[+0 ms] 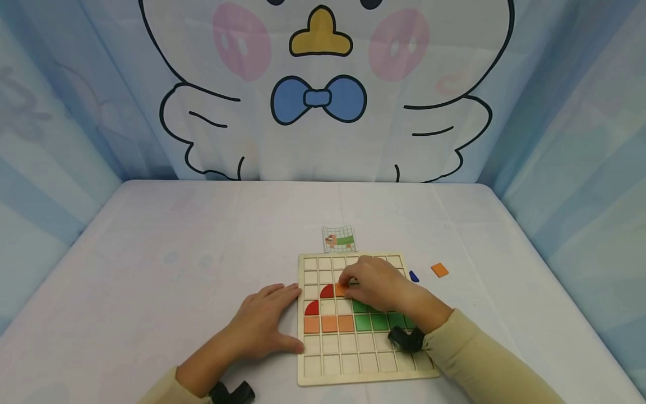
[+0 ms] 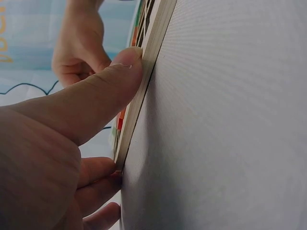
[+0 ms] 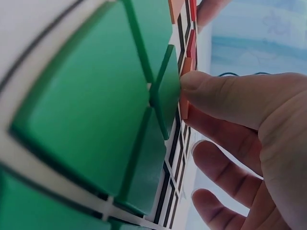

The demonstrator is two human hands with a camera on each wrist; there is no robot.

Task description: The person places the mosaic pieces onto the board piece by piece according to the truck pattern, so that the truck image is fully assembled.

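Observation:
My right hand [image 1: 381, 285] is over the wooden grid board [image 1: 330, 365], pinching an orange square tile [image 3: 184, 108] between thumb and forefinger. That tile is at a cell beside a red quarter-round piece [image 1: 327, 291]. A second red piece [image 1: 312, 308] sits lower left, above a row of orange squares [image 1: 329, 324]. Green squares [image 1: 379, 322] continue that row to the right, with more green partly hidden under my right hand. My left hand [image 1: 262, 322] rests at the board's left edge, thumb and fingers spread and touching it.
A small picture card [image 1: 339, 240] with a gridded pattern lies just behind the board. Right of the board are a small dark blue piece [image 1: 414, 276] and a loose orange square [image 1: 439, 270]. A printed curtain [image 1: 318, 146] hangs behind the white table [image 1: 202, 224].

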